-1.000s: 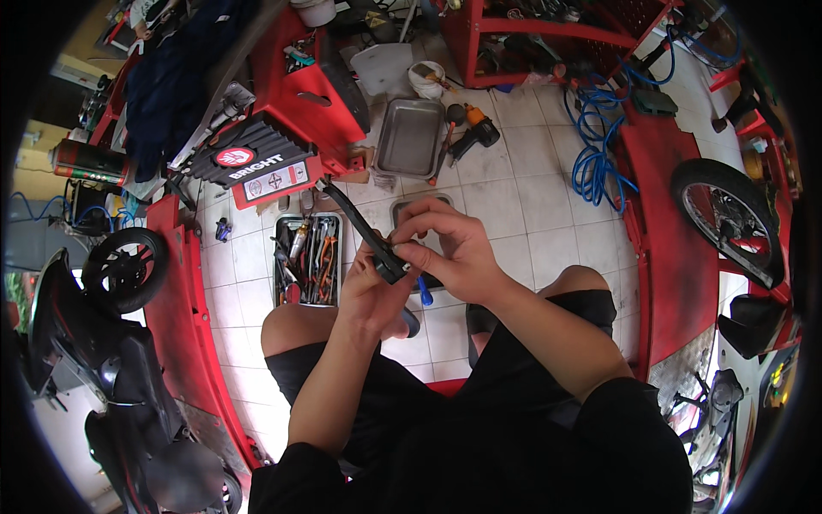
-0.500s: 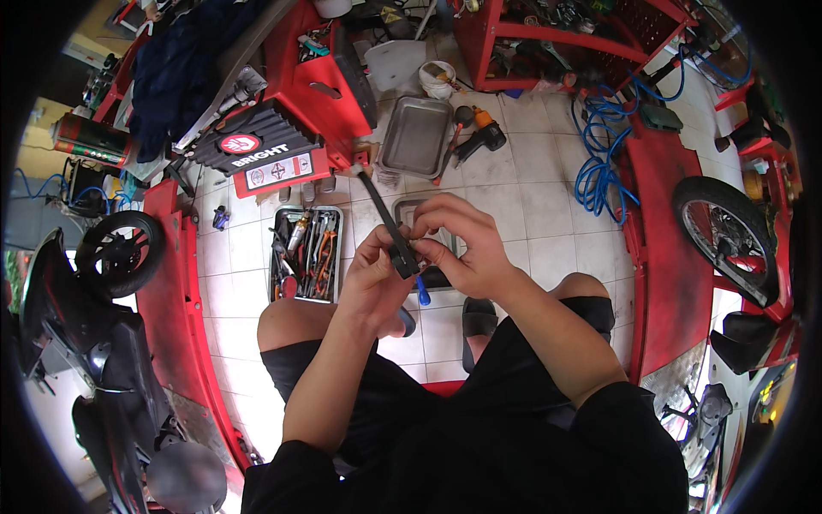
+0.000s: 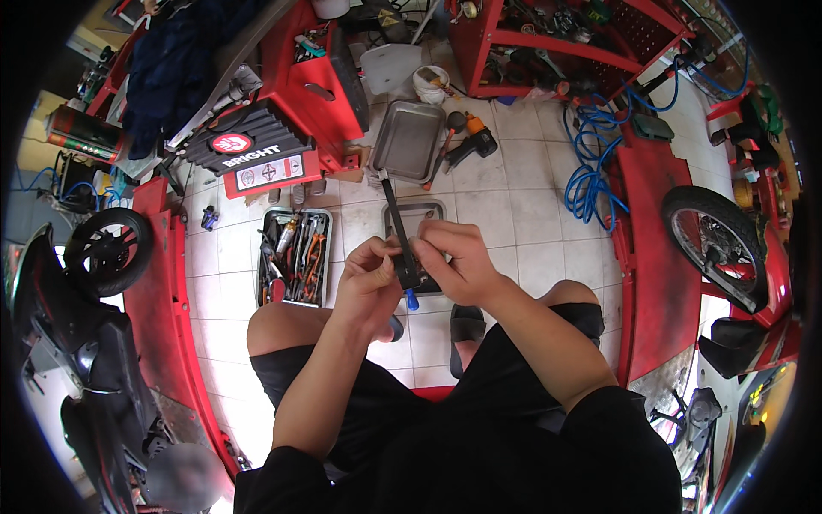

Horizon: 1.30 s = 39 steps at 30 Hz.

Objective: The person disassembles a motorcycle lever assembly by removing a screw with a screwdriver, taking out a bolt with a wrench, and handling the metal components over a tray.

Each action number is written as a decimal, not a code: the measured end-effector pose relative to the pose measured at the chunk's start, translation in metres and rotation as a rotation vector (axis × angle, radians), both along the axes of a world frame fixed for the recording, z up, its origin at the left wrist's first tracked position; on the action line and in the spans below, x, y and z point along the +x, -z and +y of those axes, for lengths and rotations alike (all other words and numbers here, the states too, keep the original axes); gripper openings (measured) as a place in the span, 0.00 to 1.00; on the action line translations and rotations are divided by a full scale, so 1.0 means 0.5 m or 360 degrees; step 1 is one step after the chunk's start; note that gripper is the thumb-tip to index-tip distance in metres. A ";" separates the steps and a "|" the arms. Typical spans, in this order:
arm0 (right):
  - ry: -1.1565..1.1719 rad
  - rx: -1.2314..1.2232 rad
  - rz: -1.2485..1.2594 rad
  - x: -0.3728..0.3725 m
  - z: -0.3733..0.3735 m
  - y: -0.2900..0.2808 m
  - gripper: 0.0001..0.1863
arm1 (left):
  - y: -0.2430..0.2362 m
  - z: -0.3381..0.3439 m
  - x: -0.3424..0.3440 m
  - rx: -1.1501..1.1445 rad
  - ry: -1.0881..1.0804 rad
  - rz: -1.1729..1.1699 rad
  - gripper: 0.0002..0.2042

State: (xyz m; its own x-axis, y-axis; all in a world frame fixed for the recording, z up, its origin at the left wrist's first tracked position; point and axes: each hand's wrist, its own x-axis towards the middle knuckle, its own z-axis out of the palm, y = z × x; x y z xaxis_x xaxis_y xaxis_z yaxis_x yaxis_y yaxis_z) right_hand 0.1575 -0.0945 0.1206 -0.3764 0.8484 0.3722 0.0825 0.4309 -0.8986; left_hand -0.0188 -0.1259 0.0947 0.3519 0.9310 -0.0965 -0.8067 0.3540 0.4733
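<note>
In front of my lap I hold a long, thin dark bar (image 3: 395, 212) with a silvery far tip and a black blocky near end (image 3: 409, 272). My left hand (image 3: 366, 278) is closed on the left side of that near end, thumb and fingers bent in. From the right, my right hand (image 3: 458, 261) pinches the bar's near part with curled fingers. Whatever small part lies between the fingertips is hidden. A blue handle-like piece (image 3: 412, 300) shows just below the block; whether it is attached or lies behind is unclear.
On the tiled floor lie a tray of hand tools (image 3: 326, 265), a grey metal tray (image 3: 377, 158), a mallet (image 3: 455, 122) and an orange-black power tool (image 3: 473, 144). Red lift platforms (image 3: 158, 283) flank me. Blue hose (image 3: 591, 184) coils at right; a spoked wheel (image 3: 715, 248) stands beyond.
The bar has swung so its far tip points more straight away from me. Both hands stay closed at its near end. The whole view has shifted slightly.
</note>
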 end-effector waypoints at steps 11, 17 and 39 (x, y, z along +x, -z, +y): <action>0.0141 -0.0033 0.0299 -0.016 0.003 -0.004 0.08 | 0.000 0.008 0.000 -0.0025 -0.0164 0.0058 0.02; -0.0004 -0.0018 -0.0132 0.008 0.006 0.007 0.05 | 0.018 0.008 -0.001 0.0129 -0.0180 0.0188 0.07; 0.0132 -0.0528 0.0272 -0.015 -0.007 0.023 0.04 | 0.001 0.005 0.002 0.0043 -0.0194 0.0119 0.08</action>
